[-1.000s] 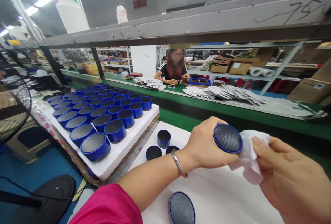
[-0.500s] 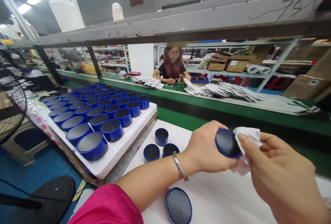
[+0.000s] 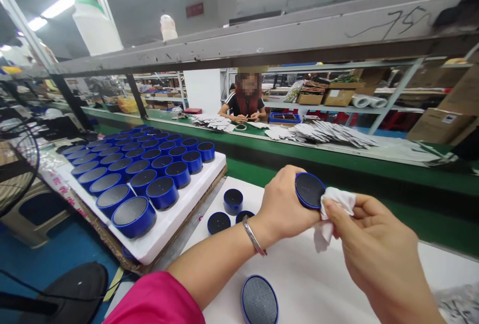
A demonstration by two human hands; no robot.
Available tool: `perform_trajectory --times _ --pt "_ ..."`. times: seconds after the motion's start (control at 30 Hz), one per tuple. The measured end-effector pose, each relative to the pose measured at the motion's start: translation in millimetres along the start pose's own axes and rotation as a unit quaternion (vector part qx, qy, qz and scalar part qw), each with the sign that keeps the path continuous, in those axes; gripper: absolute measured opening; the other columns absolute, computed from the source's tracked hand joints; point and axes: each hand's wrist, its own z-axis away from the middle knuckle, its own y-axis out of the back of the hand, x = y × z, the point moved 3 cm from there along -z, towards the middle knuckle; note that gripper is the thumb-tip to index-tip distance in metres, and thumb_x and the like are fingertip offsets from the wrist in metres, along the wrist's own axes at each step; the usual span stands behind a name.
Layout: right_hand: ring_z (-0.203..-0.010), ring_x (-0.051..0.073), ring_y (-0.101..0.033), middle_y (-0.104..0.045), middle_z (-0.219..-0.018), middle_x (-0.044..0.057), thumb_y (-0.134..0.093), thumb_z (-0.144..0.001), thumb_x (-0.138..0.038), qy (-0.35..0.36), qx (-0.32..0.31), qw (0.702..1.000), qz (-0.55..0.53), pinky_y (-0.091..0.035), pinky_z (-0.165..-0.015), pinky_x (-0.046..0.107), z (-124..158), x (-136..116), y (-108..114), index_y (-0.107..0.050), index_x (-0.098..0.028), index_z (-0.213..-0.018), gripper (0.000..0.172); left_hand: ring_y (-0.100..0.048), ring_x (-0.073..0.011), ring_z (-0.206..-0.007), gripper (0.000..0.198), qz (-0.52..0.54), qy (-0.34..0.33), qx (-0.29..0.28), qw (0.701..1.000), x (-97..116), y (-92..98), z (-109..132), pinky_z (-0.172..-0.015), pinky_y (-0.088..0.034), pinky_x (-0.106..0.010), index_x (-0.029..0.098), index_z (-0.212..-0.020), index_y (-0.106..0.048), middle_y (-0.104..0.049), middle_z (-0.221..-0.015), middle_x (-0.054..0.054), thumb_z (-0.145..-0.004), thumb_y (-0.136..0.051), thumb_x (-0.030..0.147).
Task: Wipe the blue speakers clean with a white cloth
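Observation:
My left hand (image 3: 284, 204) grips a round blue speaker (image 3: 310, 190), its dark top facing up and right. My right hand (image 3: 374, 254) pinches a white cloth (image 3: 334, 212) and presses it against the lower edge of that speaker. Its fingers hide part of the cloth. A metal bangle (image 3: 253, 235) circles my left wrist. Below my forearm, on the white work surface (image 3: 318, 284), stand several small blue speakers, including one (image 3: 233, 201) near the far edge. Another speaker (image 3: 259, 300) lies near the bottom edge with its grey mesh face up.
To the left, a white foam tray (image 3: 168, 234) holds rows of blue speakers. Beyond a green-edged bench, a co-worker (image 3: 247, 102) sits among stacks of paper sheets (image 3: 329, 134). A shelf beam (image 3: 262, 44) crosses above, and a fan (image 3: 18, 164) stands far left.
The held speaker has turned from its grey mesh face to a dark face and moved left. The cloth has slid to its lower edge. The whole view has shifted slightly.

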Motion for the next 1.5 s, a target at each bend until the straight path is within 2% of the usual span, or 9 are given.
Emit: perform_trajectory --times 0.2,0.33,0.53,0.83,0.93,1.03,1.13,1.33,1.5 --pt "-0.059 0.020 -0.066 -0.071 -0.071 0.003 -0.112 -0.020 -0.052 -0.063 0.054 0.991 -0.101 -0.057 -0.049 0.026 -36.6 -3.1 17.6 -0.073 -0.022 -0.088 0.085 -0.075 -0.0283 -0.104 0.063 0.069 -0.009 -0.099 0.993 6.2 -23.9 11.2 -0.102 -0.065 -0.042 0.026 -0.113 -0.065 -0.076 -0.113 -0.002 -0.060 -0.100 0.028" --pt "-0.069 0.024 -0.072 -0.074 -0.078 0.007 -0.110 -0.028 -0.054 -0.072 0.045 0.988 -0.129 -0.061 -0.054 0.029 -47.3 -2.7 25.6 -0.075 -0.021 -0.090 0.079 -0.076 -0.0257 -0.106 0.063 0.106 -0.013 -0.066 0.992 4.9 -17.4 8.0 -0.104 -0.064 -0.041 0.026 -0.118 -0.068 -0.077 -0.118 -0.003 -0.064 -0.099 0.022" --pt "-0.071 0.022 -0.068 -0.075 -0.086 0.008 -0.109 -0.031 -0.060 -0.096 0.015 0.985 -0.142 -0.062 -0.055 0.030 -36.8 0.7 16.3 -0.077 -0.023 -0.090 0.076 -0.074 -0.0277 -0.118 0.067 0.112 -0.105 -0.042 0.987 4.3 -5.2 3.5 -0.114 -0.061 -0.041 0.026 -0.119 -0.070 -0.076 -0.125 -0.005 -0.062 -0.105 0.020" --pt "-0.064 0.024 -0.066 -0.072 -0.078 0.009 -0.110 -0.026 -0.064 -0.131 -0.007 0.985 -0.108 -0.053 -0.048 0.031 -24.8 -15.9 21.4 -0.077 -0.020 -0.088 0.083 -0.074 -0.0275 -0.114 0.053 0.085 -0.083 -0.024 0.993 2.5 -2.4 -0.8 -0.111 -0.062 -0.044 0.025 -0.118 -0.070 -0.076 -0.120 -0.004 -0.074 -0.097 0.030" --pt "-0.052 0.020 -0.056 -0.068 -0.068 0.008 -0.109 -0.036 -0.070 -0.089 -0.036 0.994 -0.050 -0.041 -0.040 0.028 -9.8 -17.3 19.1 -0.076 -0.019 -0.087 0.079 -0.074 -0.0267 -0.112 0.061 0.079 -0.044 -0.025 0.996 2.7 -0.4 -1.5 -0.111 -0.062 -0.045 0.026 -0.120 -0.070 -0.076 -0.121 -0.003 -0.067 -0.101 0.024" --pt "-0.057 0.020 -0.060 -0.071 -0.072 0.007 -0.106 -0.054 -0.072 0.014 -0.037 0.999 0.012 -0.047 -0.045 0.028 7.6 -17.9 12.2 -0.075 -0.021 -0.089 0.069 -0.072 -0.0269 -0.111 0.071 0.057 -0.015 -0.024 0.998 3.8 0.9 -1.2 -0.109 -0.063 -0.044 0.026 -0.117 -0.069 -0.075 -0.120 -0.002 -0.057 -0.105 0.017" --pt "-0.057 0.020 -0.061 -0.065 -0.065 0.002 -0.099 -0.067 -0.078 0.048 -0.002 0.998 0.040 -0.055 -0.051 0.029 14.5 -14.1 6.9 -0.074 -0.023 -0.092 0.066 -0.071 -0.0266 -0.110 0.063 0.032 -0.016 -0.011 0.999 5.7 0.4 0.2 -0.105 -0.063 -0.042 0.026 -0.112 -0.067 -0.073 -0.116 -0.001 -0.060 -0.102 0.019" --pt "-0.051 0.019 -0.061 -0.068 -0.065 0.003 -0.107 -0.051 -0.073 0.012 0.001 1.000 -0.001 -0.050 -0.042 0.026 -5.5 0.4 14.2 -0.074 -0.021 -0.094 0.076 -0.069 -0.0258 -0.107 0.054 0.023 -0.008 -0.033 0.999 3.2 -8.7 2.7 -0.102 -0.063 -0.040 0.026 -0.108 -0.066 -0.070 -0.111 -0.001 -0.064 -0.098 0.021" --pt "-0.050 0.020 -0.060 -0.069 -0.064 0.005 -0.106 -0.051 -0.070 0.013 -0.013 1.000 0.014 -0.045 -0.038 0.025 0.1 2.0 11.4 -0.075 -0.020 -0.090 0.070 -0.068 -0.0268 -0.109 0.059 0.017 0.004 -0.008 1.000 1.1 -7.1 2.2 -0.105 -0.061 -0.043 0.025 -0.107 -0.064 -0.069 -0.112 -0.002 -0.061 -0.101 0.019"
